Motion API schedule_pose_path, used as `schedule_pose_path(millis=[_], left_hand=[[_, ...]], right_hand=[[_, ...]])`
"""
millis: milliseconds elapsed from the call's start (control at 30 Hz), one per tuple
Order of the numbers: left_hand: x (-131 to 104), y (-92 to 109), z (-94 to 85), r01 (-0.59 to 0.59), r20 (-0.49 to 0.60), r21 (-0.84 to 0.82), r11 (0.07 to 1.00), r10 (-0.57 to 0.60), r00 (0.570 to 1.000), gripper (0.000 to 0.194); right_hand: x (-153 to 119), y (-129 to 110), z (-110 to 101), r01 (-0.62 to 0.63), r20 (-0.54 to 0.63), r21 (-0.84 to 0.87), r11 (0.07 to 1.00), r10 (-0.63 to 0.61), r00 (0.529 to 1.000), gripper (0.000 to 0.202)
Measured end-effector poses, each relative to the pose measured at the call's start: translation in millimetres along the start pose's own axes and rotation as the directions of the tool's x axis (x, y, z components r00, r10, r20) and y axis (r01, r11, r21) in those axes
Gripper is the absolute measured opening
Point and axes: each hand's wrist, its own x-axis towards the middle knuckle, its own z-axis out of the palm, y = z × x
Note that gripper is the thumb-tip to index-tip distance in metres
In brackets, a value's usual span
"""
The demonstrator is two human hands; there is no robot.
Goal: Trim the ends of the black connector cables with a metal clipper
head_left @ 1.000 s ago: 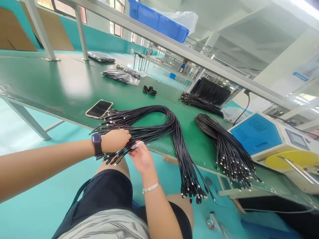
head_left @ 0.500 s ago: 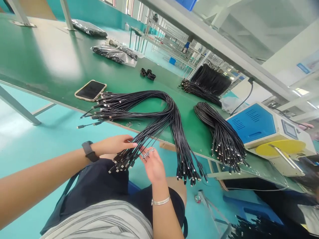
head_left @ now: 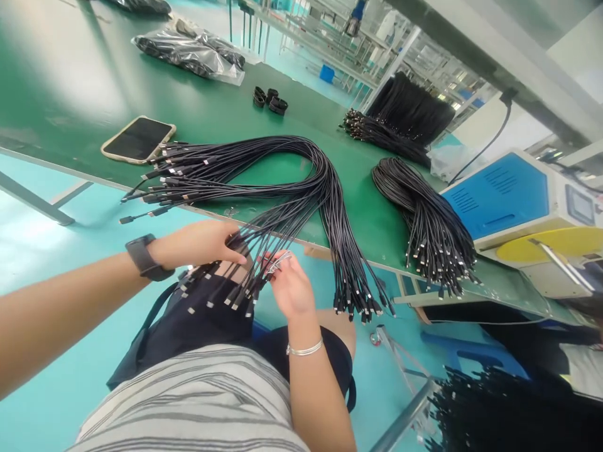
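A large bundle of black USB cables point(head_left: 325, 182) bends in an arch on the green table, with some plug ends hanging over its front edge. My left hand point(head_left: 207, 245) is closed round part of the cables that hang toward my lap. Close beside it, my right hand point(head_left: 292, 289) is palm up, its curled fingers round other cables of the same hanging group. A thin silvery thing point(head_left: 279, 262) shows at the right fingers; I cannot make out what it is. Metal-tipped plugs point(head_left: 230, 301) dangle below both hands. My left fingertips are partly hidden by cables.
A phone point(head_left: 139, 139) lies left of the bundle. Behind are black coiled straps point(head_left: 277, 105) and a plastic bag point(head_left: 188, 53). At right are a second cable bundle point(head_left: 424, 220), a further cable pile point(head_left: 409, 113) and a blue-and-white machine point(head_left: 499, 194). More cables point(head_left: 509, 408) hang at lower right.
My left hand has moved left with part of the hanging cables, so their plug ends are spread wider. My right hand stays near its place. The camera view has tilted down and closer.
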Motion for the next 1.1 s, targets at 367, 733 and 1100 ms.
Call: schedule_pose_path(millis=[367,733,1100], left_hand=[[-54,24,80.5,0.068,-0.194,0.190,0.979,-0.030,0.981,0.048],[-11,38,105.7,0.374,0.375,-0.872,0.316,-0.062,0.925,0.035],[-14,58,119.3,0.330,0.311,-0.918,0.219,-0.118,0.943,0.027]], right_hand=[[-20,-14,-42,0.060,-0.229,-0.181,0.982,-0.102,0.968,0.028],[-36,-17,-34,0.059,-0.336,-0.121,0.991,-0.096,0.937,0.032],[-31,-17,-13,0.151,-0.429,0.064,0.986,-0.110,0.897,0.021]])
